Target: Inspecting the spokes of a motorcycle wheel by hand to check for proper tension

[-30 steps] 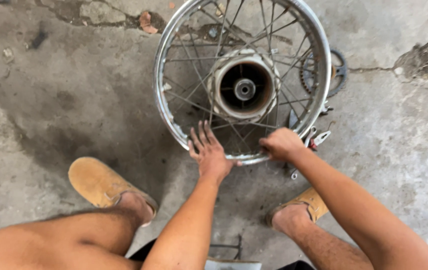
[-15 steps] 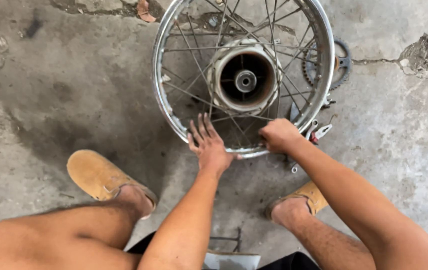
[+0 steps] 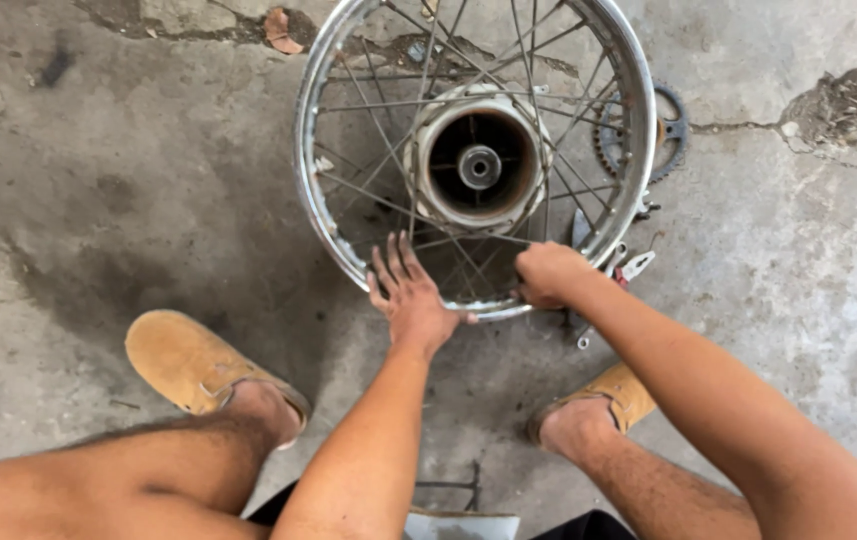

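shiny spoked metal motorcycle wheel (image 3: 348,250) lying flat on stained concrete floor (image 3: 128,200), left hand (image 3: 410,295) spread open, flat on the near rim, right hand (image 3: 546,273) in a closed grip at the rim, toothed sprocket (image 3: 670,128) just beyond

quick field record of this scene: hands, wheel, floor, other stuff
left hand: flat, fingers spread, on the spokes by the wheel's near rim
right hand: closed in a fist at the near rim; what it grips is hidden
wheel: spoked metal wheel lying flat, hub in the middle
floor: stained, cracked concrete
sprocket: beyond the wheel's right edge
shoes: tan, one on each foot
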